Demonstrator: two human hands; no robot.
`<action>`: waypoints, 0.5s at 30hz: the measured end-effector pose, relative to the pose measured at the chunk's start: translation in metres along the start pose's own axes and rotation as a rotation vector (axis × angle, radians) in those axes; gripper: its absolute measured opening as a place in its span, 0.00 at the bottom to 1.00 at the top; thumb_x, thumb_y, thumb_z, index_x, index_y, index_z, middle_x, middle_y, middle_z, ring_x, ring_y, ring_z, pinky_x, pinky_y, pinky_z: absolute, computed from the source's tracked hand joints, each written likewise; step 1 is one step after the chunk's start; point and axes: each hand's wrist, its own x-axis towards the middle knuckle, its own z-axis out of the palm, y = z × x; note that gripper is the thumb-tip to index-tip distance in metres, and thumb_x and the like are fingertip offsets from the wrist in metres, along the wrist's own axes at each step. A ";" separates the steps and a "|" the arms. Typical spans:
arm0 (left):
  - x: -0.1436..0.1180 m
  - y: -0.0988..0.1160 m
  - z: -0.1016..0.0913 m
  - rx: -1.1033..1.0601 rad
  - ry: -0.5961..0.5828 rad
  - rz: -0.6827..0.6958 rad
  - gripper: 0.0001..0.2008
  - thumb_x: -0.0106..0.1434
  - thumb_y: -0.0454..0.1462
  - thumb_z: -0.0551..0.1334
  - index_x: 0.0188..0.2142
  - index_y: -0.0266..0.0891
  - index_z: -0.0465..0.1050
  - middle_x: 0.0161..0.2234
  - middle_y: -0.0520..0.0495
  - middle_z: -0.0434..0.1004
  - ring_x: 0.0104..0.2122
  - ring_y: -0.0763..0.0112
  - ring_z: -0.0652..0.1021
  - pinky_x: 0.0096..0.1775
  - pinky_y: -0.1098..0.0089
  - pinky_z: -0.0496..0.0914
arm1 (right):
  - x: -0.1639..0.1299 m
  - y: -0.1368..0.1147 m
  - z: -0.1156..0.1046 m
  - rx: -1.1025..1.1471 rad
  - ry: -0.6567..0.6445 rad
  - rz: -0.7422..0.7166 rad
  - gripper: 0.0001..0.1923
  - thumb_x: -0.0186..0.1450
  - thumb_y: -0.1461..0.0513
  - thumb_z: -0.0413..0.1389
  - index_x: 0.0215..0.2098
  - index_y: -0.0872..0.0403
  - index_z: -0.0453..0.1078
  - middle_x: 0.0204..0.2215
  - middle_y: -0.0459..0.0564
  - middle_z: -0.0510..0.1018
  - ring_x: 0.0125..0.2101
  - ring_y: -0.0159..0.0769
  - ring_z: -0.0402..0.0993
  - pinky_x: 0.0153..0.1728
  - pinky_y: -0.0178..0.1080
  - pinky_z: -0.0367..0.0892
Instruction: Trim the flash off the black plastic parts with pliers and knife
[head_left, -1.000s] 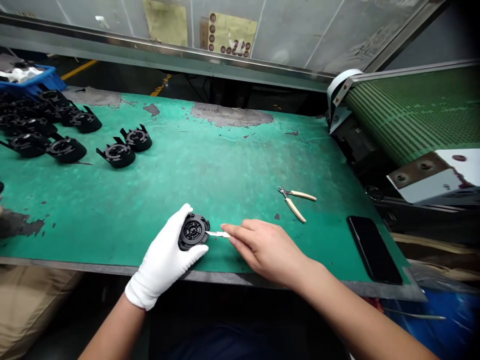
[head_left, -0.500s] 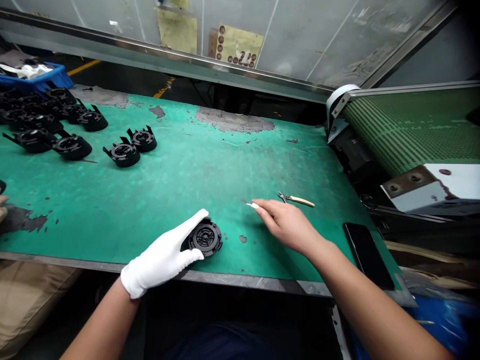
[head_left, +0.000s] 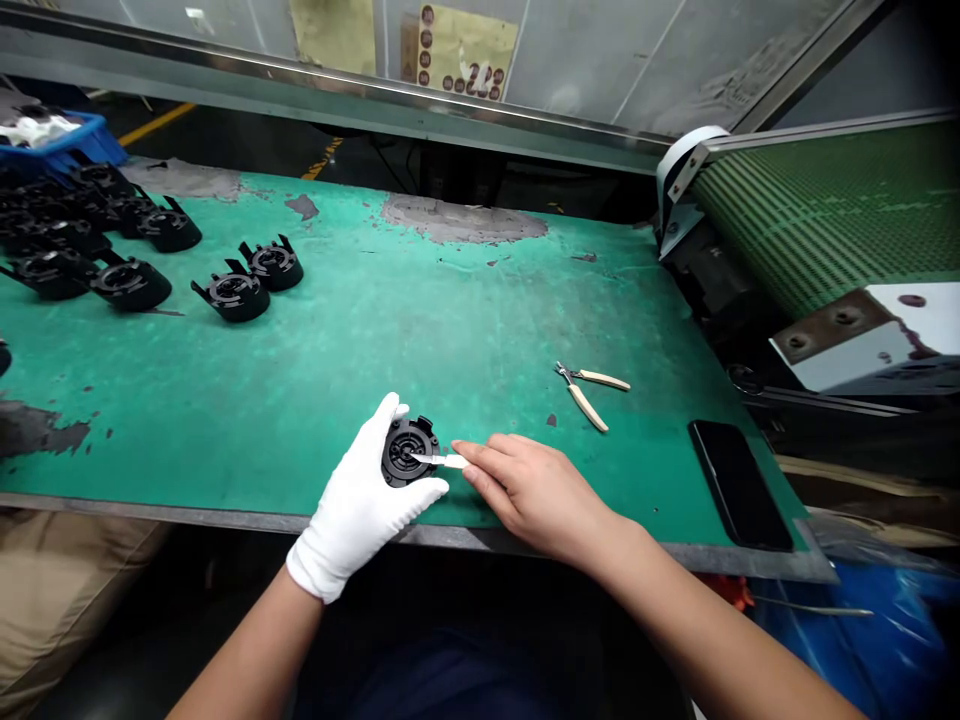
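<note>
My left hand [head_left: 367,500], in a white glove, grips a round black plastic part [head_left: 409,440] near the front edge of the green table. Its ringed face is turned up toward me. My bare right hand [head_left: 536,490] pinches the white handle of a small knife [head_left: 450,461], probably a scalpel. The blade lies over the middle of the part's face; whether it touches cannot be made out. Beyond my right hand lies a pair of nippers [head_left: 585,390] with cream handles, spread apart on the table.
Several black ring-shaped parts with upright tabs [head_left: 236,296] stand at the left, near a blue bin [head_left: 67,145]. A phone [head_left: 739,485] lies at the right edge. The green conveyor belt [head_left: 847,200] rises beyond it. At lower left is a person's leg [head_left: 67,590].
My right hand has moved left and brought the knife over the black part. My left hand has shifted slightly right with the part. The nippers' second handle has come into sight.
</note>
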 end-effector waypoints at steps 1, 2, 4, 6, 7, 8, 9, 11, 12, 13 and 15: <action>0.001 -0.001 0.003 -0.004 0.019 -0.007 0.49 0.56 0.48 0.73 0.69 0.57 0.45 0.65 0.51 0.62 0.63 0.62 0.68 0.66 0.58 0.64 | 0.004 -0.002 0.000 -0.016 -0.007 -0.006 0.22 0.76 0.53 0.41 0.62 0.45 0.66 0.41 0.48 0.78 0.43 0.39 0.74 0.43 0.41 0.67; 0.001 -0.002 0.005 -0.004 0.032 -0.013 0.49 0.56 0.48 0.73 0.69 0.57 0.45 0.64 0.52 0.64 0.61 0.62 0.70 0.65 0.58 0.65 | 0.006 -0.004 0.001 -0.031 -0.013 -0.009 0.22 0.76 0.53 0.41 0.62 0.45 0.67 0.41 0.48 0.78 0.43 0.39 0.74 0.42 0.41 0.66; 0.001 -0.002 0.006 0.002 0.041 -0.019 0.49 0.56 0.48 0.73 0.69 0.58 0.46 0.63 0.52 0.65 0.61 0.63 0.71 0.64 0.59 0.66 | 0.009 -0.006 0.003 -0.052 -0.020 -0.012 0.21 0.76 0.52 0.41 0.61 0.44 0.67 0.40 0.47 0.78 0.42 0.39 0.74 0.41 0.41 0.65; 0.001 -0.002 0.006 0.002 0.042 -0.025 0.49 0.55 0.48 0.73 0.69 0.57 0.47 0.63 0.52 0.65 0.60 0.63 0.71 0.63 0.60 0.67 | 0.010 -0.006 0.004 -0.052 -0.022 -0.019 0.21 0.76 0.52 0.41 0.61 0.43 0.67 0.39 0.47 0.78 0.41 0.39 0.73 0.41 0.41 0.65; 0.001 -0.001 0.005 -0.001 0.043 -0.024 0.49 0.55 0.49 0.73 0.68 0.56 0.48 0.62 0.52 0.66 0.59 0.63 0.72 0.63 0.60 0.68 | 0.011 -0.005 0.005 -0.045 -0.021 -0.023 0.21 0.76 0.52 0.40 0.61 0.43 0.67 0.39 0.47 0.78 0.41 0.38 0.73 0.42 0.41 0.65; 0.001 -0.001 0.005 -0.004 0.044 -0.019 0.48 0.55 0.49 0.73 0.68 0.56 0.48 0.62 0.52 0.66 0.59 0.64 0.72 0.63 0.60 0.68 | 0.011 -0.005 0.005 -0.038 -0.021 -0.025 0.22 0.76 0.52 0.40 0.61 0.44 0.67 0.40 0.47 0.78 0.42 0.38 0.73 0.42 0.40 0.65; 0.001 -0.001 0.005 -0.004 0.047 -0.012 0.48 0.55 0.49 0.73 0.68 0.55 0.48 0.62 0.52 0.66 0.59 0.64 0.72 0.62 0.61 0.68 | 0.011 -0.005 0.006 -0.031 -0.022 -0.025 0.22 0.76 0.52 0.40 0.61 0.44 0.66 0.40 0.48 0.77 0.42 0.38 0.73 0.43 0.40 0.65; 0.001 -0.002 0.005 0.015 0.053 0.008 0.47 0.56 0.49 0.72 0.68 0.54 0.48 0.62 0.52 0.66 0.60 0.65 0.72 0.63 0.62 0.67 | 0.013 -0.004 0.006 -0.026 -0.029 -0.021 0.22 0.76 0.52 0.40 0.61 0.44 0.66 0.40 0.48 0.77 0.42 0.37 0.72 0.43 0.40 0.64; 0.001 -0.002 0.005 0.031 0.055 0.016 0.47 0.56 0.49 0.72 0.69 0.54 0.48 0.62 0.52 0.66 0.60 0.65 0.71 0.63 0.63 0.67 | 0.013 -0.004 0.007 -0.025 -0.033 -0.020 0.22 0.76 0.52 0.40 0.61 0.44 0.67 0.39 0.48 0.77 0.42 0.37 0.72 0.43 0.40 0.64; 0.001 -0.002 0.005 0.043 0.056 0.025 0.47 0.56 0.48 0.72 0.69 0.53 0.48 0.63 0.52 0.66 0.60 0.66 0.71 0.64 0.64 0.66 | 0.014 -0.004 0.007 -0.023 -0.036 -0.022 0.22 0.76 0.52 0.40 0.61 0.44 0.67 0.39 0.48 0.77 0.41 0.37 0.72 0.43 0.40 0.64; 0.002 -0.003 0.006 0.058 0.062 0.039 0.47 0.57 0.48 0.72 0.69 0.53 0.49 0.63 0.52 0.65 0.61 0.67 0.70 0.64 0.65 0.66 | 0.015 -0.003 0.008 -0.016 -0.033 -0.032 0.22 0.76 0.52 0.40 0.61 0.44 0.66 0.39 0.47 0.77 0.41 0.37 0.72 0.42 0.40 0.64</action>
